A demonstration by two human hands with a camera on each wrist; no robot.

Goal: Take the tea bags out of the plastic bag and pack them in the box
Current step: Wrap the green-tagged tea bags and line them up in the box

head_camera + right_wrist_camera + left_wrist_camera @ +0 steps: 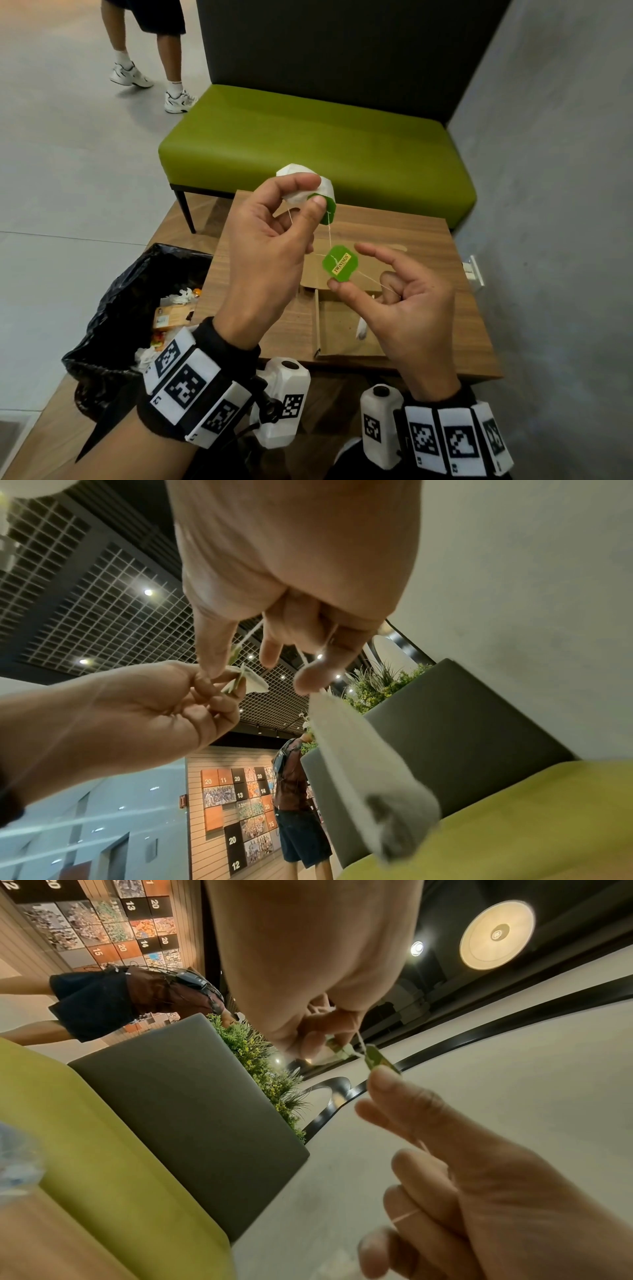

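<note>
Above the table my left hand (310, 193) pinches a bunch of white tea bags (301, 171) with a green tag; the left wrist view shows the same pinch (337, 1046). My right hand (349, 270), lower and to the right, pinches a green Twinings tag (340, 263), with its index finger stretched out. Thin strings run from that tag to the left hand and across the curled right fingers. One tea bag (363, 767) dangles from a string under the right hand. An open brown cardboard box (337, 337) lies on the table beneath both hands.
The wooden table (469, 329) stands against a grey wall (565, 205). Left of it is a waste bin with a black liner (113, 308) and rubbish inside. A green bench (308, 147) is behind the table. Another person's legs (144, 51) are at the far left.
</note>
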